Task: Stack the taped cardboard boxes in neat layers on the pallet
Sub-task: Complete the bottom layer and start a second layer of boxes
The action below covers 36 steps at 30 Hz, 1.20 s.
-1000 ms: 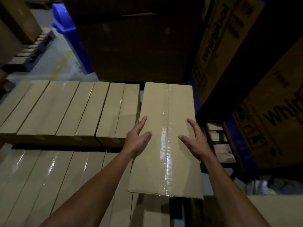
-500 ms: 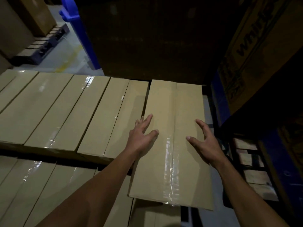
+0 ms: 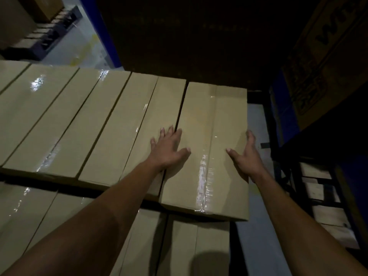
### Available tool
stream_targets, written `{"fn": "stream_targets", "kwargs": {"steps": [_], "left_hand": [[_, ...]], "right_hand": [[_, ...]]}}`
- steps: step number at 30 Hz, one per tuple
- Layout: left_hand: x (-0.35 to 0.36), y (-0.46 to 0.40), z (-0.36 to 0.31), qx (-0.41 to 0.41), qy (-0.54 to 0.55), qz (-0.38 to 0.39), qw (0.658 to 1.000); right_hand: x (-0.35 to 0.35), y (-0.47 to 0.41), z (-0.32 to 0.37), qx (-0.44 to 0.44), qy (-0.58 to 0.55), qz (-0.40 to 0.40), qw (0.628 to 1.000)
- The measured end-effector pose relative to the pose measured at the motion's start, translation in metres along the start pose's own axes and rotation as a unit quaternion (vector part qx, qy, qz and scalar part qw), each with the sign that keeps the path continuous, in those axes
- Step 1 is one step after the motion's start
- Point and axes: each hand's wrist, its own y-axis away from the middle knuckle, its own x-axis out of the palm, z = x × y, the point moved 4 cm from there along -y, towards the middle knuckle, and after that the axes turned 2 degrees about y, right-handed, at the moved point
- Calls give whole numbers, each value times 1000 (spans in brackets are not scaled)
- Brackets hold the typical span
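Note:
A long taped cardboard box [image 3: 211, 120] lies flat at the right end of the upper row of boxes [image 3: 83, 120], close against its neighbour. My left hand [image 3: 169, 148] lies flat with spread fingers across the seam between that box and the one beside it. My right hand [image 3: 246, 158] presses with straight fingers on the box's right edge, thumb on top. A lower layer of taped boxes [image 3: 49, 220] shows in front; the near end of the long box overhangs it slightly.
A wooden pallet [image 3: 326, 198] with a dark frame stands on the floor at the right. Large printed cartons [image 3: 326, 62] tower at the right and a dark carton wall [image 3: 189, 36] behind. Another pallet [image 3: 49, 36] sits on the far left floor beside a blue post [image 3: 103, 36].
The long box has slid forward and left, closing the gap to the neighbouring box. My left hand moved onto the seam; my right hand shifted out to the box's right edge.

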Motion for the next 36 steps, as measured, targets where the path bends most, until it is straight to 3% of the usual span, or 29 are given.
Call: {"fn": "stream_targets", "kwargs": {"steps": [5,12,36], "left_hand": [[18,53,33,62,-71,-3,996],[15,104,48,127,-187,106,968],[27,101,63,151,-207,98,962]], "right_hand": [[13,49,-15,50,-44,-31,997],[18,74,-5,46,-25,-30,998],[20,50,-14,53,67,-28,996]]}}
